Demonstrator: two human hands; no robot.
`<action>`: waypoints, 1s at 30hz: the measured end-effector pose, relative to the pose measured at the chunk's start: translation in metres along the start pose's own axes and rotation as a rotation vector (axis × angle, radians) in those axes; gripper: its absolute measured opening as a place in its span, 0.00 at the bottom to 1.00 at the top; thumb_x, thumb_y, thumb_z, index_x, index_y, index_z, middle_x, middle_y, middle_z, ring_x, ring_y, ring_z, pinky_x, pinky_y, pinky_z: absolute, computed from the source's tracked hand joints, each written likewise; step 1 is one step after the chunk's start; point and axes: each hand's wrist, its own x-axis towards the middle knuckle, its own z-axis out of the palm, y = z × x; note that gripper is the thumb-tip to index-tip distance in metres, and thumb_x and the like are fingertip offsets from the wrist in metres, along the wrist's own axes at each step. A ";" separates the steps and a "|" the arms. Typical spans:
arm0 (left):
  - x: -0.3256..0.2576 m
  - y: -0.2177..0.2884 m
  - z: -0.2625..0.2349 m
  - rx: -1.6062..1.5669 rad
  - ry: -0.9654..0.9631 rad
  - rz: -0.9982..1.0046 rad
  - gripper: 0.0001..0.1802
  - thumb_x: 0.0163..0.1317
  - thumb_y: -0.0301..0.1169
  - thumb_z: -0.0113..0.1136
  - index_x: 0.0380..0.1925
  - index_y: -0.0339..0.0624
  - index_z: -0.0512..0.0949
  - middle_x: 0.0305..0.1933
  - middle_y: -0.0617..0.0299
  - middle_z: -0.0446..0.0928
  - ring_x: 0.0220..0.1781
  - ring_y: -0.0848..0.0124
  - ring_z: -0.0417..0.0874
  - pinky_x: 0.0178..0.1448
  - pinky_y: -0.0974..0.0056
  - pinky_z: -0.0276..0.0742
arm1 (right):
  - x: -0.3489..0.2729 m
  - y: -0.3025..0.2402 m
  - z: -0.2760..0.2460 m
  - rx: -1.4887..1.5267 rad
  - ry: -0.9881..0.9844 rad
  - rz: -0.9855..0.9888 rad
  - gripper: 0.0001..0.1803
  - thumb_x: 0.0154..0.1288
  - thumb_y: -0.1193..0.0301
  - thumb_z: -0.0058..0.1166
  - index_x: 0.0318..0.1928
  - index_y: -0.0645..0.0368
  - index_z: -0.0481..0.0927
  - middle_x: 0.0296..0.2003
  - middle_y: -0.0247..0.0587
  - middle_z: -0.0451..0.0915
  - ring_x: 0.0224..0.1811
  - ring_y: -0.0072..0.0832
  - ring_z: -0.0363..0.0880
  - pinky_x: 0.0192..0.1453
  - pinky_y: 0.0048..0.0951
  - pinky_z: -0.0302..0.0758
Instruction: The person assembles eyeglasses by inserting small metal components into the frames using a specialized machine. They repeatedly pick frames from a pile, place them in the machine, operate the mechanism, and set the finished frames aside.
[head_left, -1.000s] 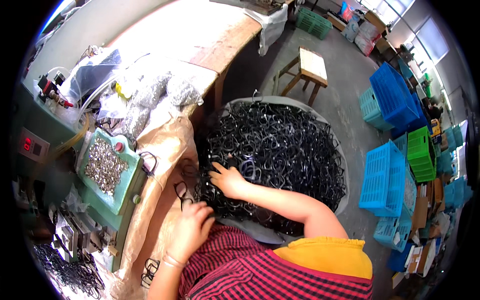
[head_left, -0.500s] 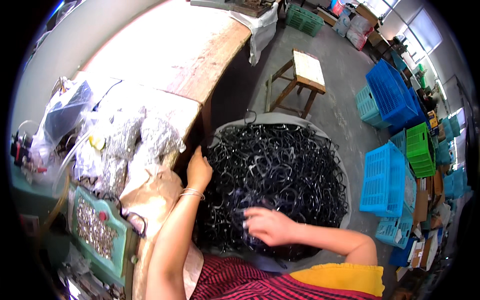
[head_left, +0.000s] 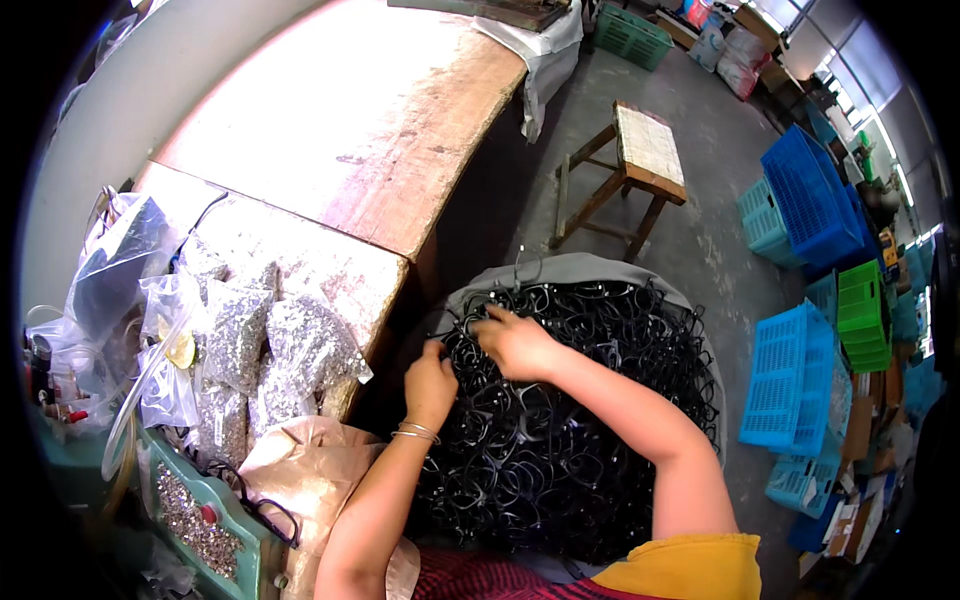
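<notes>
A big mound of thin, glossy black looped pieces (head_left: pixel 540 430) fills a grey cloth sack (head_left: pixel 590 268) in front of me. My right hand (head_left: pixel 515 345) reaches across to the far left part of the mound, its fingers apart and the tips among the loops. Close by on the left, my left hand (head_left: pixel 432 385) is at the mound's left edge with its fingers curled together; whatever they hold is hidden. Two thin bangles (head_left: pixel 418 432) circle the left wrist.
A wooden workbench (head_left: pixel 400 170) runs along the left, bearing clear bags of small silvery pieces (head_left: pixel 310 335) and brown paper (head_left: pixel 305 455). A green machine tray (head_left: pixel 200 530) holds small shiny parts. A stool (head_left: pixel 648 150) stands beyond the sack; blue crates (head_left: pixel 785 380) stack at right.
My right hand has moved from the near middle of the mound to its far left part, close to my left hand. The left hand sits slightly lower and farther right in view.
</notes>
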 end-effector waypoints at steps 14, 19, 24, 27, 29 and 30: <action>0.058 -0.027 0.000 0.105 0.273 0.115 0.06 0.56 0.27 0.59 0.33 0.39 0.75 0.35 0.47 0.78 0.39 0.46 0.80 0.43 0.47 0.75 | -0.096 -0.086 -0.062 -0.031 -0.074 0.043 0.12 0.51 0.75 0.56 0.39 0.62 0.81 0.47 0.42 0.78 0.61 0.49 0.71 0.49 0.52 0.80; 0.024 0.014 -0.033 0.076 0.177 0.260 0.08 0.60 0.25 0.57 0.38 0.36 0.76 0.37 0.46 0.79 0.39 0.45 0.80 0.41 0.49 0.75 | -0.018 -0.025 -0.063 -0.162 0.422 0.311 0.08 0.58 0.72 0.52 0.35 0.61 0.81 0.60 0.54 0.71 0.67 0.53 0.66 0.54 0.52 0.78; 0.055 0.010 -0.028 0.317 0.149 0.202 0.05 0.63 0.28 0.52 0.36 0.38 0.74 0.33 0.45 0.78 0.35 0.45 0.81 0.36 0.48 0.77 | 0.002 0.041 -0.015 0.226 0.312 0.315 0.07 0.61 0.73 0.50 0.36 0.63 0.79 0.60 0.64 0.69 0.62 0.58 0.68 0.67 0.46 0.68; 0.074 -0.008 -0.021 0.380 0.296 0.350 0.07 0.63 0.29 0.53 0.38 0.39 0.75 0.32 0.44 0.78 0.34 0.45 0.81 0.36 0.48 0.77 | -0.034 -0.021 -0.005 0.093 0.274 0.177 0.11 0.59 0.75 0.50 0.40 0.67 0.78 0.61 0.65 0.68 0.65 0.55 0.66 0.65 0.47 0.70; 0.071 0.013 -0.030 0.204 0.243 0.203 0.08 0.64 0.29 0.51 0.38 0.35 0.73 0.33 0.39 0.77 0.36 0.42 0.80 0.39 0.47 0.76 | -0.045 -0.053 -0.007 -0.021 0.125 0.065 0.11 0.57 0.75 0.52 0.40 0.67 0.78 0.63 0.65 0.65 0.69 0.54 0.63 0.61 0.47 0.75; 0.072 0.004 -0.024 0.120 0.242 0.237 0.09 0.64 0.29 0.52 0.41 0.35 0.74 0.35 0.39 0.78 0.37 0.41 0.80 0.40 0.46 0.76 | -0.043 -0.060 -0.003 -0.089 0.055 0.032 0.13 0.55 0.74 0.55 0.41 0.67 0.80 0.66 0.62 0.62 0.72 0.53 0.59 0.54 0.46 0.79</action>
